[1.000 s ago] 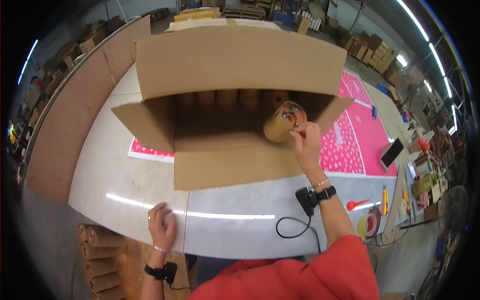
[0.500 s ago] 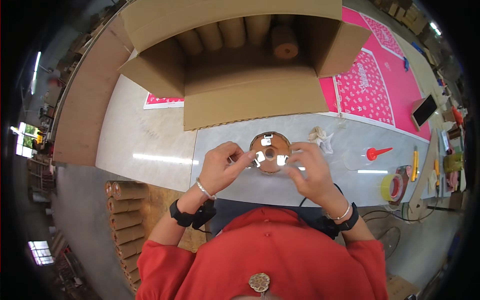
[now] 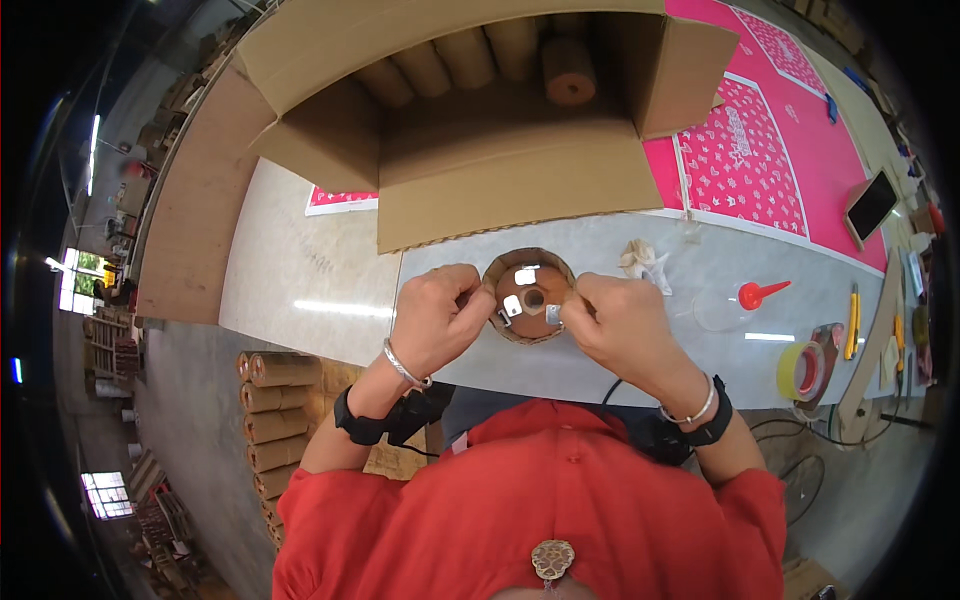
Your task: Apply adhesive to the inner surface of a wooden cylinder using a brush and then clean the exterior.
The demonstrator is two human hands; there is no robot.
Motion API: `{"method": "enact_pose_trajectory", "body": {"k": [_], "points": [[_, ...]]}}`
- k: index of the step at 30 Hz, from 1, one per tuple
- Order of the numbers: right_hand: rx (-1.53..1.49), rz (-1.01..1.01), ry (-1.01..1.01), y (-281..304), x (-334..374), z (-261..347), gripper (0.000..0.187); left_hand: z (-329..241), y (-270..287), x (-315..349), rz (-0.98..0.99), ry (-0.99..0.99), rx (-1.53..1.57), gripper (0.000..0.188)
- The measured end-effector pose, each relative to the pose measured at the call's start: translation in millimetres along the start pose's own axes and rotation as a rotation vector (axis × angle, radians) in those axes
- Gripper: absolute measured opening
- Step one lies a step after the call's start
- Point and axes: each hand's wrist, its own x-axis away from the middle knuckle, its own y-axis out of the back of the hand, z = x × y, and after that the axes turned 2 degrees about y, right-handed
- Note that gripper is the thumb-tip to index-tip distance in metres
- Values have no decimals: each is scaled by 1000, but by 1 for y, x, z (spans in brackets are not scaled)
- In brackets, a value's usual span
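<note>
A round roll [image 3: 535, 277] wrapped in brown cardboard stands upright on the grey tabletop in front of me. Its top is a glossy orange-brown disc with a small hole in the middle and several bright white patches. I cannot tell whether these are labels or glare. My left hand [image 3: 440, 318] is closed in a pinch at the left edge of the wrapper. Opposite it, my right hand [image 3: 628, 326] has its fingers curled and closed on the right edge. The fingertips hide parts of the rim on both sides.
Behind the roll, a large open cardboard box [image 3: 520, 195] holds several similar wrapped rolls. To the right lie crumpled paper [image 3: 645, 265], a bottle with a red nozzle [image 3: 762, 293], tape [image 3: 800, 372] and a yellow cutter [image 3: 852, 320]. More rolls [image 3: 275, 428] are stacked low at left.
Both hands have gone from looser, partly spread fingers to closed pinches on the wrapper's two sides. The whole view has shifted slightly.
</note>
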Motion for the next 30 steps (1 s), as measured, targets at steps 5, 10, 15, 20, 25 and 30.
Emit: {"method": "enact_pose_trajectory", "body": {"k": [5, 10, 15, 20, 25, 30], "points": [[-29, -27, -38, 29, -6, 31, 24, -15, 22, -2, -67, -71, 63, 23], [-3, -156, -23, 65, -43, 41, 27, -22, 40, -8, -125, 5, 357, 24], [100, -192, -210, 50, -88, -24, 29, 22, 2, 2, -84, -164, 346, 36], [35, -165, -342, 22, -111, -77, 32, 18, -44, 11, -109, -248, 187, 50], [-109, -182, -442, 7, -109, -95, 36, 11, -68, 3, -110, -193, 138, 54], [2, -200, -417, 7, -67, -106, 36, 8, -68, 3, -80, -173, 90, 52]]}}
